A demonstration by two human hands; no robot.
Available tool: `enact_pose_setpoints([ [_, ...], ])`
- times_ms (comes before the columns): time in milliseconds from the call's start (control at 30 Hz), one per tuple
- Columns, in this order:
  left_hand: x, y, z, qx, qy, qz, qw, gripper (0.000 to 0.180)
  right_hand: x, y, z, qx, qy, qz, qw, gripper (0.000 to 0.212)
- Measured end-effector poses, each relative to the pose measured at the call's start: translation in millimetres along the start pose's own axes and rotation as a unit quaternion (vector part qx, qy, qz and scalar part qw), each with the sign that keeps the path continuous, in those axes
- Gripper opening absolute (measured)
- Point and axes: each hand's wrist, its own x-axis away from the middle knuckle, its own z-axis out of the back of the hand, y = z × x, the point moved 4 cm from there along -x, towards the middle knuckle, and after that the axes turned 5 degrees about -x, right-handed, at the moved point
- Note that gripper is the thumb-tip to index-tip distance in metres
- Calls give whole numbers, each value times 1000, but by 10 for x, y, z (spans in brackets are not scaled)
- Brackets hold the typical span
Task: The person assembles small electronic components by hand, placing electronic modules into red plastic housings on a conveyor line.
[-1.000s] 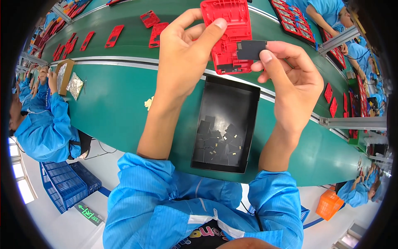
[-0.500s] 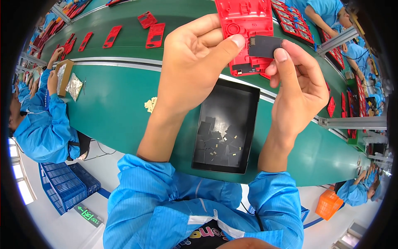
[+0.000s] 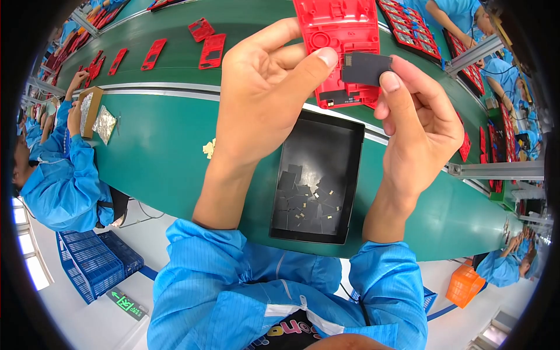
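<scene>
My left hand [image 3: 265, 87] grips a red plastic housing [image 3: 341, 35] and holds it up above the green bench, thumb across its front. My right hand [image 3: 423, 119] pinches a small dark flat square piece [image 3: 366, 68] against the lower right of that housing. Below both hands lies a black rectangular tray [image 3: 344, 140] with several similar dark square pieces heaped in its near half.
A green conveyor belt [image 3: 175, 76] carries several more red housings [image 3: 212, 51] at the far left. A person in a blue coat [image 3: 64, 181] works at the left beside a small cardboard box [image 3: 88, 111]. Blue crates [image 3: 93, 262] stand on the floor. Trays of red parts [image 3: 408, 29] sit far right.
Both hands have lifted the red housing higher and slightly right. The dark square piece has come closer in against the housing's lower right part.
</scene>
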Motion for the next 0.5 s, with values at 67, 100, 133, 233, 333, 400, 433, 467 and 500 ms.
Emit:
enact_pose_setpoints([
  [67,2,4,0,-2,-5,0,1000,32,1,7,-4,-9,-10,-11,1000,20],
  [100,5,6,-5,-2,-5,0,1000,32,4,29,-3,-9,-3,-14,1000,22],
  [133,11,7,-11,-7,-3,4,1000,32,5,43,-4,-8,4,-16,1000,24],
  [233,14,-17,-12,-9,-4,4,1000,32,4,48,-37,-27,5,-13,1000,23],
  [333,15,-14,-16,-7,-4,-2,1000,32,7,34,-59,-13,-2,1,1000,22],
  [400,13,-8,-17,-7,-3,-4,1000,32,-8,42,-17,-2,-23,9,1000,22],
  [433,11,-11,-15,-13,-6,-1,1000,32,-14,43,-9,10,-43,18,999,22],
  [467,8,-17,-19,-19,-10,2,1000,32,-12,48,-19,11,-43,19,999,22],
  [500,15,-24,-15,-21,-9,2,1000,32,2,45,-56,36,-33,49,998,23],
])
